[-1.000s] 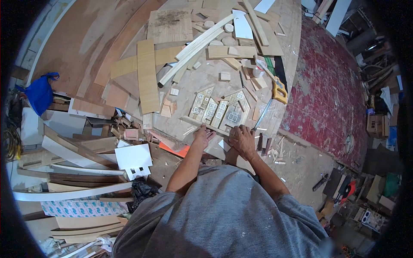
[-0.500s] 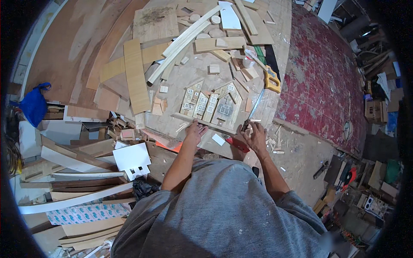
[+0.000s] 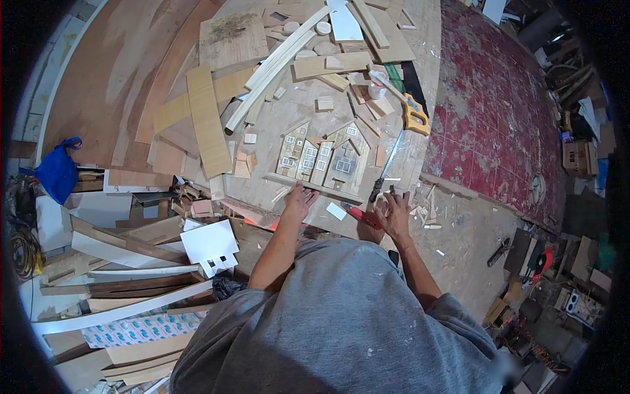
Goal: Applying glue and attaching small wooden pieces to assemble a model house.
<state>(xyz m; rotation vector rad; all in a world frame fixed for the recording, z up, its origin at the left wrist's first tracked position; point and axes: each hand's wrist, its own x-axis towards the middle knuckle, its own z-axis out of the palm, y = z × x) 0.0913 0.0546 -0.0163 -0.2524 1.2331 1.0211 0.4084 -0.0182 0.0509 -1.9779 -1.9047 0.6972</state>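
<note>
A small wooden model of house fronts (image 3: 319, 159) with little white-framed windows lies on the workbench before me. My left hand (image 3: 299, 202) rests at its near edge, fingers stretched out by the long wooden base strip. My right hand (image 3: 395, 215) hovers at the bench's near right edge, fingers apart and slightly bent, with nothing visible in them. Just left of its fingertips lies a dark handle (image 3: 376, 190) with a long thin metal blade (image 3: 392, 159) running away from me. A red-handled cutter (image 3: 363, 215) and a small white piece (image 3: 336, 211) lie between my hands.
A yellow-handled saw (image 3: 416, 115) and a white cup (image 3: 378, 85) stand beyond, among wood offcuts. Long wooden strips (image 3: 275, 69) and boards (image 3: 209, 121) cover the far left. Wood scraps (image 3: 426, 213) lie right of my right hand. Stacked boards (image 3: 131, 276) fill the lower left.
My right hand has come away from the dark handle, which now lies beside its fingertips. My left hand stays by the model's base strip. The whole view has shifted slightly.
</note>
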